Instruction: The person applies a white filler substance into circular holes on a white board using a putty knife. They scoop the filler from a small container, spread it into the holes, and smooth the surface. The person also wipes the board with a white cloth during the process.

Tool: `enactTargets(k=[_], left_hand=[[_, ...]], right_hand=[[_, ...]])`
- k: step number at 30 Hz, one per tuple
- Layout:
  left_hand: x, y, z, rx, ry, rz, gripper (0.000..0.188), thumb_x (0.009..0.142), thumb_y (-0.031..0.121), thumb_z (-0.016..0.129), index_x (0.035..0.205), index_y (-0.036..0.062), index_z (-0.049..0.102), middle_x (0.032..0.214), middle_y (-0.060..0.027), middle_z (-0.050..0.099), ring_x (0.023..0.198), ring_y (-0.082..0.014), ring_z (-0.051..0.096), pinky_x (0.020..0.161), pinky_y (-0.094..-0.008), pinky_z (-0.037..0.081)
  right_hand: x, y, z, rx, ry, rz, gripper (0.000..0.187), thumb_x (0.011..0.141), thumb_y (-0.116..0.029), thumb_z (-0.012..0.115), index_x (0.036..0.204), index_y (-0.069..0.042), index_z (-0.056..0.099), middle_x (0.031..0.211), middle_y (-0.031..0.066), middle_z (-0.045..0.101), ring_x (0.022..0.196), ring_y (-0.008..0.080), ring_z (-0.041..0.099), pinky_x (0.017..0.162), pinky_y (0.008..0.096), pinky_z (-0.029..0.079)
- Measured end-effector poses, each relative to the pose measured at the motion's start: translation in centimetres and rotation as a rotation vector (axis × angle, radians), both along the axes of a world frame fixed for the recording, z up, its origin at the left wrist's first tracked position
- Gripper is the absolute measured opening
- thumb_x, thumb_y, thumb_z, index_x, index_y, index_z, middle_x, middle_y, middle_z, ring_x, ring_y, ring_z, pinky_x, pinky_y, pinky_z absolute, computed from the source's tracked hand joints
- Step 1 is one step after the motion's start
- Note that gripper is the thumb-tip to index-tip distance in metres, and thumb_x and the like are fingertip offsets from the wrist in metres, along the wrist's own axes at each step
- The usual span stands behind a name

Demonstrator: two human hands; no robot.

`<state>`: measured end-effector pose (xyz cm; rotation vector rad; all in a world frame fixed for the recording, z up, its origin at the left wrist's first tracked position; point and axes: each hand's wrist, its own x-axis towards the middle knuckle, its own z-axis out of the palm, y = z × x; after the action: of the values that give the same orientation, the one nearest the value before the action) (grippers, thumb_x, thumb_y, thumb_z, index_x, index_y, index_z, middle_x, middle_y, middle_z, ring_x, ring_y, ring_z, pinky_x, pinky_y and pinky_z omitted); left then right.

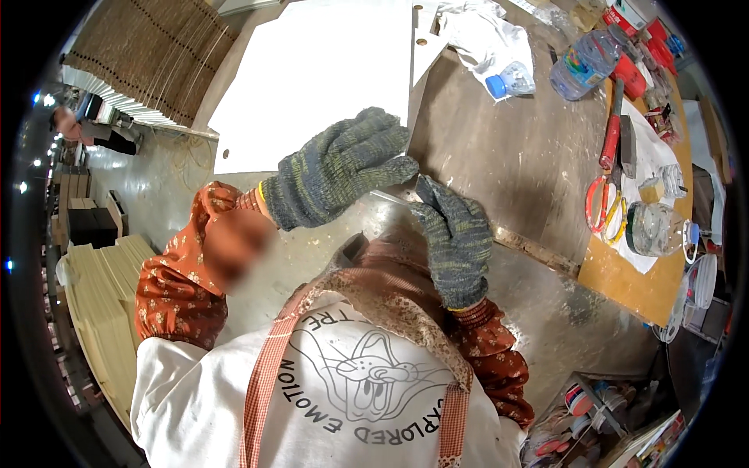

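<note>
My left hand, in a dark grey-green knit glove, lies over the near edge of a white panel, its fingers stretched out and lying together. The panel is flat, with a few small round holes near its edges. My right hand, in a matching glove, is closed beside the panel's near right corner. Between its thumb and fingers it pinches a thin pale strip that points toward my left thumb. The exact kind of strip cannot be made out. The fingertips of both hands come close together.
On the brown table lie a white cloth and a small blue-capped bottle. Farther right are a large plastic bottle, red-handled scissors and a clear jar. Stacked panels stand left; a person is far off.
</note>
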<state>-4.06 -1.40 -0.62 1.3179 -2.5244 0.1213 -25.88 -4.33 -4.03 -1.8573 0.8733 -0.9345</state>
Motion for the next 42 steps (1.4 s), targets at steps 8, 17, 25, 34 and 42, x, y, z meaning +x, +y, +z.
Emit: enactTargets(k=[8, 17, 25, 34, 42], left_hand=[[0.7, -0.7, 0.4, 0.079, 0.153, -0.036, 0.044, 0.079, 0.009, 0.057, 0.123, 0.0096, 0.049, 0.133, -0.0144, 0.040, 0.126, -0.0325, 0.034, 0.105, -0.0440, 0.028], [1.2, -0.5, -1.3, 0.003, 0.069, -0.052, 0.049, 0.079, 0.009, 0.056, 0.127, 0.0119, 0.045, 0.136, -0.0137, 0.037, 0.128, -0.0321, 0.031, 0.105, -0.0445, 0.028], [0.2, 0.0, 0.3, -0.027, -0.138, -0.033, 0.045, 0.082, 0.014, 0.050, 0.127, 0.0092, 0.044, 0.137, -0.0122, 0.035, 0.129, -0.0308, 0.030, 0.104, -0.0434, 0.027], [1.1, -1.3, 1.9, 0.388, 0.673, -0.066, 0.035, 0.085, 0.018, 0.056, 0.117, 0.0076, 0.055, 0.128, -0.0120, 0.047, 0.122, -0.0268, 0.041, 0.100, -0.0390, 0.037], [1.6, -1.8, 1.6, 0.338, 0.556, -0.071, 0.037, 0.085, 0.020, 0.056, 0.119, 0.0081, 0.053, 0.128, -0.0112, 0.047, 0.122, -0.0273, 0.041, 0.101, -0.0414, 0.035]], right_hand=[[-0.3, 0.0, -1.5, 0.005, -0.095, 0.043, 0.031, 0.081, -0.006, 0.059, 0.112, -0.002, 0.056, 0.113, 0.0116, 0.058, 0.106, 0.0207, 0.054, 0.092, 0.0331, 0.045], [-0.5, 0.6, -1.5, 0.268, -0.315, 0.219, 0.042, 0.087, -0.004, 0.049, 0.125, 0.006, 0.036, 0.124, 0.0183, 0.047, 0.116, 0.0274, 0.046, 0.103, 0.0376, 0.034], [-0.6, 0.9, -1.0, 0.122, -0.126, 0.067, 0.030, 0.081, -0.004, 0.057, 0.111, -0.005, 0.058, 0.118, 0.0060, 0.056, 0.111, 0.0184, 0.050, 0.099, 0.0313, 0.036], [-0.8, 1.4, -1.3, -0.071, 0.016, 0.106, 0.036, 0.082, 0.000, 0.053, 0.117, -0.003, 0.052, 0.120, 0.0086, 0.054, 0.111, 0.0195, 0.050, 0.097, 0.0304, 0.038], [-1.6, 1.6, -5.3, 0.349, -0.360, 0.364, 0.049, 0.088, -0.013, 0.048, 0.132, 0.000, 0.031, 0.133, 0.0140, 0.039, 0.119, 0.0258, 0.042, 0.099, 0.0364, 0.037]])
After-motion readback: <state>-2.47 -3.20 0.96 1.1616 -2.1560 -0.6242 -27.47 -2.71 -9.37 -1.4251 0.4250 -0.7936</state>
